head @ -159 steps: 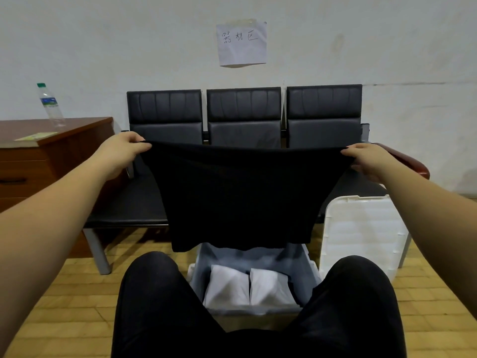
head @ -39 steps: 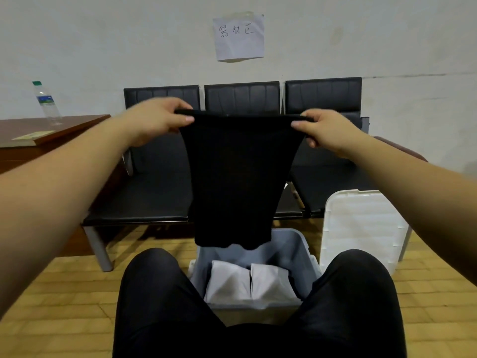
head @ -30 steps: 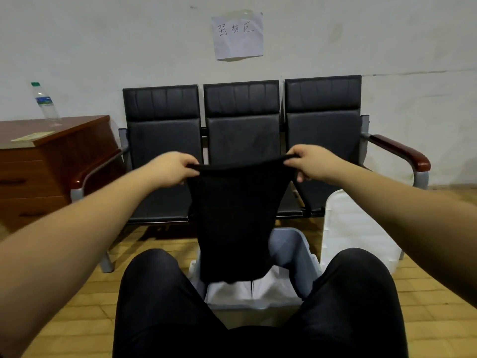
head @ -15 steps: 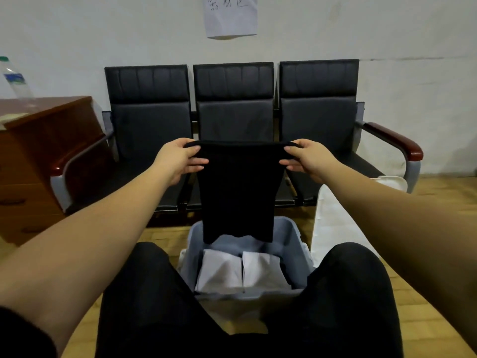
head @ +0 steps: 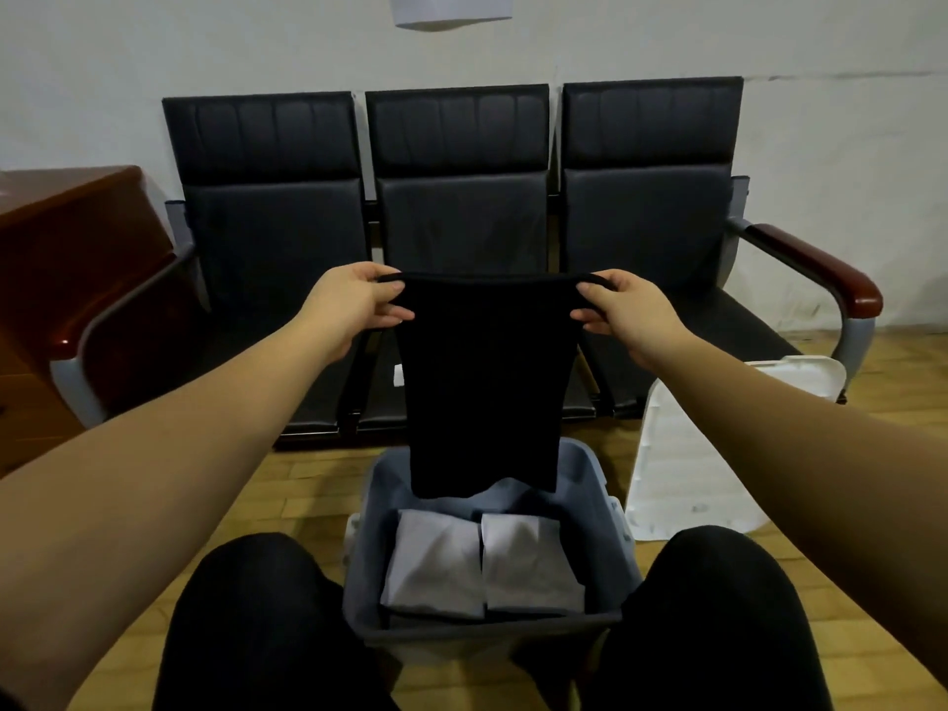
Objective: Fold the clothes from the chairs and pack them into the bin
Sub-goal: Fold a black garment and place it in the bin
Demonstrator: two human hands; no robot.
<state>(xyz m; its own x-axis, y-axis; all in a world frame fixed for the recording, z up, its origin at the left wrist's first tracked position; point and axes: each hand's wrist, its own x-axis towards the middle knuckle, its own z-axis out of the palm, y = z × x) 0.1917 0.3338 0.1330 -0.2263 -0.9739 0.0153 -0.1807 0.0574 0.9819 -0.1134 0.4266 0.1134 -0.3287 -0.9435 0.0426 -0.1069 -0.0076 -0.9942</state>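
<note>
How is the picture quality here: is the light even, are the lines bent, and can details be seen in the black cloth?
Head view: light dim and soft, no glare; the black cloth is a flat dark shape, folds unreadable; wide-angle distortion bows the chairs and stretches the forearms near the edges; both hands, left and right, and the bin look reasonably sharp.

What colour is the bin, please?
The bin is grey-blue, clearest in the head view.

The left hand [head: 354, 307] and right hand [head: 628, 313] are pinching the top corners of a folded black garment [head: 485, 382], which is hanging above the grey bin [head: 605, 536]. Two folded grey clothes [head: 482, 569] are lying side by side inside the bin, between the person's knees.
</note>
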